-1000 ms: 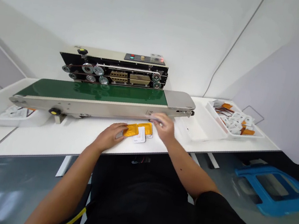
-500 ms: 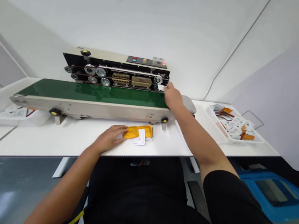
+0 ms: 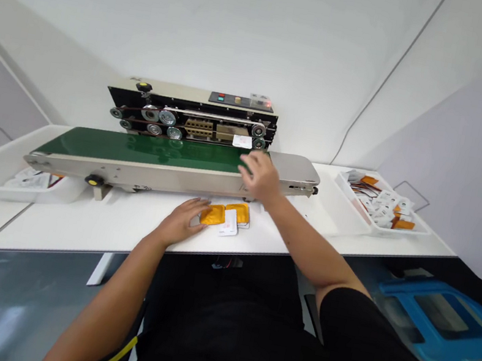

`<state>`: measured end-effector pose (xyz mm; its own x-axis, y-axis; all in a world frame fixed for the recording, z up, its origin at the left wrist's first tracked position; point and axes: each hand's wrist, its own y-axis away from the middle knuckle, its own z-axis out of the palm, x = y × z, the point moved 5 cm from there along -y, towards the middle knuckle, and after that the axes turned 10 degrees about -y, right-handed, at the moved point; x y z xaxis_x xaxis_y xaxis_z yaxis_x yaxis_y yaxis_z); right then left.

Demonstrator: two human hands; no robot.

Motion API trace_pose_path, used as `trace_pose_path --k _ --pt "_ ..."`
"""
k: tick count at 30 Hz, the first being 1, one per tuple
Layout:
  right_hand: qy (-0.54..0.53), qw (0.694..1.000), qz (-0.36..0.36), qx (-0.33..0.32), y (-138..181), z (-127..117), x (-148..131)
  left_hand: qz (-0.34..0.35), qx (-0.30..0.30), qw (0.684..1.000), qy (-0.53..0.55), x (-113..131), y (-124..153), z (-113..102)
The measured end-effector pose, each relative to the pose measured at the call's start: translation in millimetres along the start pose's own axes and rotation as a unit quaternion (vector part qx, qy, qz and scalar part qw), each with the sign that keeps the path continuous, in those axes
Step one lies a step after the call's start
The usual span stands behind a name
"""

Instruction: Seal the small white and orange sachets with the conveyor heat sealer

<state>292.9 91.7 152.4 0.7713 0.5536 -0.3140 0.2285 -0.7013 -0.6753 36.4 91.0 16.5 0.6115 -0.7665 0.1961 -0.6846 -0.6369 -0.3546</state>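
Note:
A band sealer machine (image 3: pixel 192 113) with a green conveyor belt (image 3: pixel 144 150) stands on the white table (image 3: pixel 120 228). A small white pouch (image 3: pixel 242 141) sits in the sealer's rollers at the belt's right end. My right hand (image 3: pixel 260 178) hovers over the belt's front edge, fingers apart, holding nothing. My left hand (image 3: pixel 181 224) rests on the table with fingers bent, touching an orange packet (image 3: pixel 212 215). A second orange packet (image 3: pixel 238 212) and a white pouch (image 3: pixel 228 223) lie beside it.
A white tray (image 3: pixel 404 229) of orange and white pouches stands at the right end of the table. Another white tray (image 3: pixel 10 189) with some pouches sits under the belt's left end. A blue stool (image 3: pixel 445 316) is on the floor at the right.
My right hand went from the packets up to the sealer's right end, left a white pouch in the rollers, and has drawn back toward the table. My left hand stayed on the orange packet.

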Motion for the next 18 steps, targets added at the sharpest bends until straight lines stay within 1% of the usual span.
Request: trace_pose_path --k 1,2,3,4,6,8,10,13,16,18 --pt "-0.045 0.998 -0.029 -0.041 21 15 -13 -0.007 -0.006 1.0 -0.008 -1 0 2" --pt "-0.081 0.992 -0.04 -0.083 43 31 -24 -0.015 -0.009 1.0 -0.015 -2 0 4" --pt "-0.106 0.986 -0.033 -0.121 65 48 -33 -0.022 -0.011 1.0 -0.019 -3 0 5" --pt "-0.117 0.982 -0.016 -0.15 84 63 -38 -0.026 -0.011 0.999 -0.02 -3 -1 5" --pt "-0.108 0.976 0.033 -0.184 114 88 -42 -0.024 -0.006 1.0 -0.013 -1 -1 4" --pt "-0.093 0.972 0.076 -0.203 128 103 -39 -0.015 0.001 1.0 -0.003 3 -1 -1" --pt "-0.083 0.969 0.099 -0.209 132 108 -36 -0.007 0.012 1.0 0.01 6 0 -7" --pt "-0.072 0.974 0.105 -0.188 127 104 -34 -0.002 0.039 0.999 0.024 8 1 -16" --pt "-0.064 0.984 0.088 -0.142 124 96 -36 0.004 0.055 0.998 0.037 10 3 -22" --pt "-0.067 0.989 0.059 -0.117 123 91 -38 0.019 0.04 0.998 0.044 14 3 -24"
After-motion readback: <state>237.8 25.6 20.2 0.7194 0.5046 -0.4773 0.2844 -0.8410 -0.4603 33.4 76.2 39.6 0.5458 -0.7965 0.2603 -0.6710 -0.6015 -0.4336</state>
